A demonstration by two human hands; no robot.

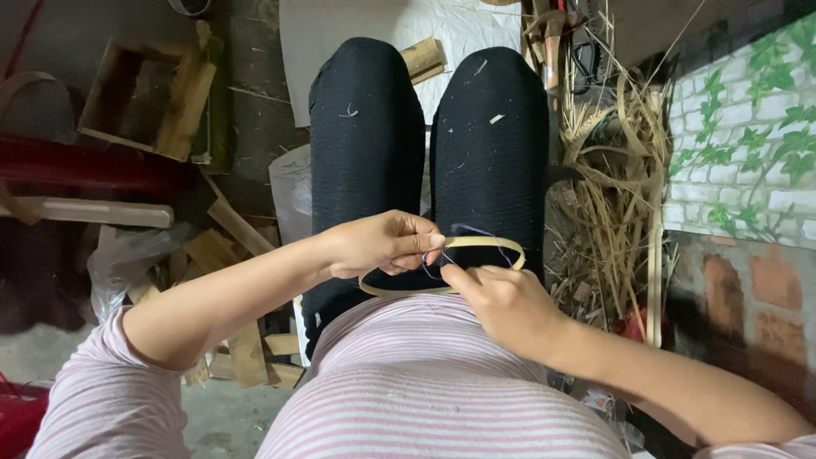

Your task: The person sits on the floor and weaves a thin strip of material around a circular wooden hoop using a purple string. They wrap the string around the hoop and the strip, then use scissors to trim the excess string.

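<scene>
Cluttered floor, bamboo hoop (476, 243) lying flat across lap, both hands pinching

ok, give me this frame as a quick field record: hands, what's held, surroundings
view: head camera, looking down at the lap
left hand: pinches the bamboo strip loop at its left part
right hand: fingers pinch a dark thread at the loop's near side
loop position: over the black trousers, in front of the striped shirt
right of legs: pile of dry strips and straw
left of legs: wooden box, wood offcuts
</scene>
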